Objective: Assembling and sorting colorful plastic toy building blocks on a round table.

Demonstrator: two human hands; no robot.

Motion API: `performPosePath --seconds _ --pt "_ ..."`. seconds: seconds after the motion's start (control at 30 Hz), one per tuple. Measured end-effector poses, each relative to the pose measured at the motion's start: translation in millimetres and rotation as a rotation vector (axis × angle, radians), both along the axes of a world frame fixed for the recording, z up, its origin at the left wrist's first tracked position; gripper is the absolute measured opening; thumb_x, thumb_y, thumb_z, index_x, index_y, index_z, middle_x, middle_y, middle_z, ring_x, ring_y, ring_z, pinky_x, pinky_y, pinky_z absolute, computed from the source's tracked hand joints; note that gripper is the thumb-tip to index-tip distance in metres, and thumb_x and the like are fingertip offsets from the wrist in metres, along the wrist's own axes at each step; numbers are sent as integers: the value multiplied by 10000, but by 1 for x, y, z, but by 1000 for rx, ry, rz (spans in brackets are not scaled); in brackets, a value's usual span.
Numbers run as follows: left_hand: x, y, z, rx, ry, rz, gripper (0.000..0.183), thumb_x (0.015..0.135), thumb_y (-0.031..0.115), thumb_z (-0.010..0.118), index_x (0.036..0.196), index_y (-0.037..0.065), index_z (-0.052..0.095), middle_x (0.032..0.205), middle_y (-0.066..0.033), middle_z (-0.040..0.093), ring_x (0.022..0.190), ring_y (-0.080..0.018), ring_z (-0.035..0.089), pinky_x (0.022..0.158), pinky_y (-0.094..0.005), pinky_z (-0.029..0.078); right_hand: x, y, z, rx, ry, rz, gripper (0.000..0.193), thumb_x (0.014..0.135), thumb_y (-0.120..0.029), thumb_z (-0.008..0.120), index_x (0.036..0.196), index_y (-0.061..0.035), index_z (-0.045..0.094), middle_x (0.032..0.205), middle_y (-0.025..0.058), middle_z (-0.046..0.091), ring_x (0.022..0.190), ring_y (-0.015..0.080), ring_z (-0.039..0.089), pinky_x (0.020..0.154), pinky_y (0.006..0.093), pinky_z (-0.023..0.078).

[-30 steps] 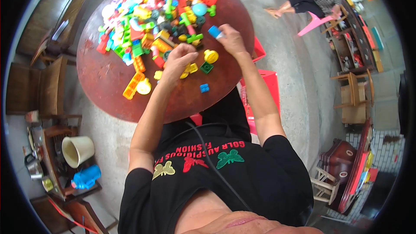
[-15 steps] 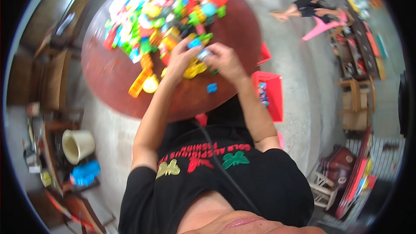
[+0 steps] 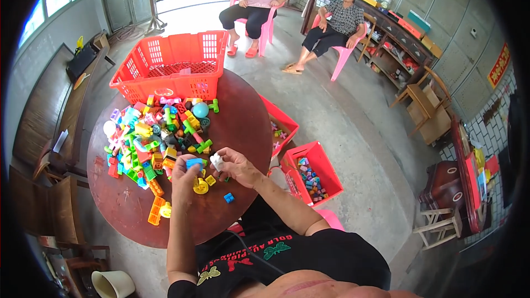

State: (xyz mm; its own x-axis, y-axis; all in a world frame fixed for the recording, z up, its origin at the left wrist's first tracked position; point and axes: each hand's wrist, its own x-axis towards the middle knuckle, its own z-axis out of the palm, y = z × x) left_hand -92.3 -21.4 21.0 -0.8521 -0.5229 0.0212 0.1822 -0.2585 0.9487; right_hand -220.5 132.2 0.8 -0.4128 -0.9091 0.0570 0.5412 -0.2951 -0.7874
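My left hand [image 3: 183,176] is closed on a blue toy brick [image 3: 194,163] above the near part of the round brown table [image 3: 248,113]. Close beside it, my right hand [image 3: 242,169] pinches a small white toy piece [image 3: 217,160] between thumb and fingers. The two pieces are apart. Just below my hands lie yellow toy pieces [image 3: 201,187], and a single blue brick [image 3: 229,198] rests nearer the table's edge. To the left spreads a heap of mixed colourful toy bricks [image 3: 146,154], with an orange piece [image 3: 155,210] at its near end.
A red plastic basket [image 3: 165,89] stands at the table's far side. On the floor to the right are a red bin [image 3: 326,166] of small bricks and another red bin [image 3: 290,128]. Two people sit on pink chairs beyond. A cream bucket [image 3: 113,286] stands at lower left.
My hands were close together over the pieces; now they are slightly apart, with the blue brick and white piece separate. The view has tilted up, bringing the whole basket and seated people in.
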Motion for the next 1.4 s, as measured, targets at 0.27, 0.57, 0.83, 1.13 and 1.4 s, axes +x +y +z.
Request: performPosePath --seconds 0.27,0.57,0.83,1.13,1.4 --pt "-6 6 -17 10 -36 -80 239 834 56 711 1030 26 578 920 -31 640 822 -94 616 737 -231 497 -5 -11 -3 176 567 -65 320 946 -281 608 1136 -62 472 874 29 607 757 103 628 637 249 518" --pt "-5 12 -1 123 -37 -380 202 880 170 675 988 46 558 875 -25 631 779 -86 588 684 -224 463 -15 6 18 153 369 107 269 851 -210 731 966 -69 533 749 29 618 643 108 633 574 229 528" --pt "-7 27 -12 -121 -94 -154 141 924 169 623 964 51 556 852 0 574 780 -63 547 684 -216 449 0 7 30 278 564 66 246 833 -177 729 940 -87 527 716 -6 603 614 69 613 517 195 477" --pt "-4 22 1 283 51 -216 122 963 182 535 989 68 570 815 -28 591 643 -94 551 505 -219 412 -5 1 10 -213 -125 46 252 818 -158 705 964 -74 518 716 44 609 588 125 612 508 249 488" --pt "-6 13 -7 178 -3 -253 211 973 274 532 1064 85 547 814 -12 584 655 -87 573 508 -194 430 -18 -17 37 271 1092 -102 473 759 -268 795 1022 -34 480 888 73 624 842 174 628 700 335 481"
